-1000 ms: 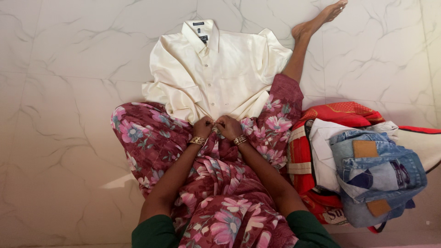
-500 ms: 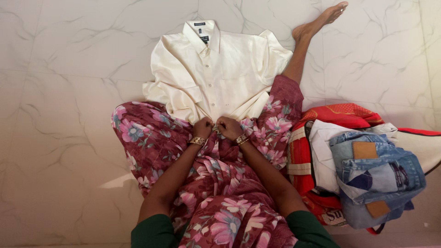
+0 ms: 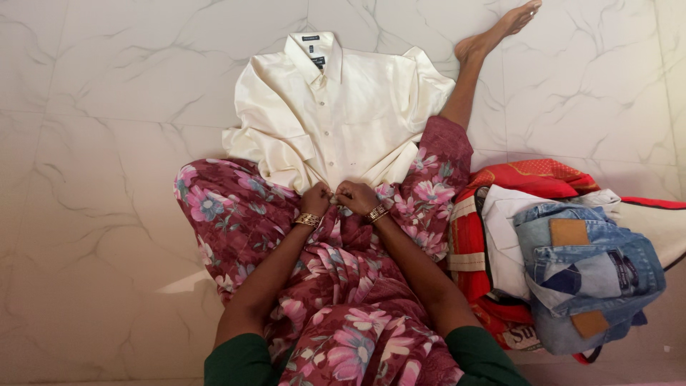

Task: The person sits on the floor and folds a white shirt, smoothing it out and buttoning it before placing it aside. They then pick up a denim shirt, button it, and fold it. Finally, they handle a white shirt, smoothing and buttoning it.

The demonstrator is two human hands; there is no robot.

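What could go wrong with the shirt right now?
The cream shirt lies right on the floor, so it might pick up dust. Both hands, left hand and right hand, are bunched on its bottom hem; a tug could wrinkle the smooth front. Its left sleeve is folded over and may crease.

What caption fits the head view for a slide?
Seated on a marble floor, left hand and right hand grip a cream shirt's bottom hem; folded jeans alongside.
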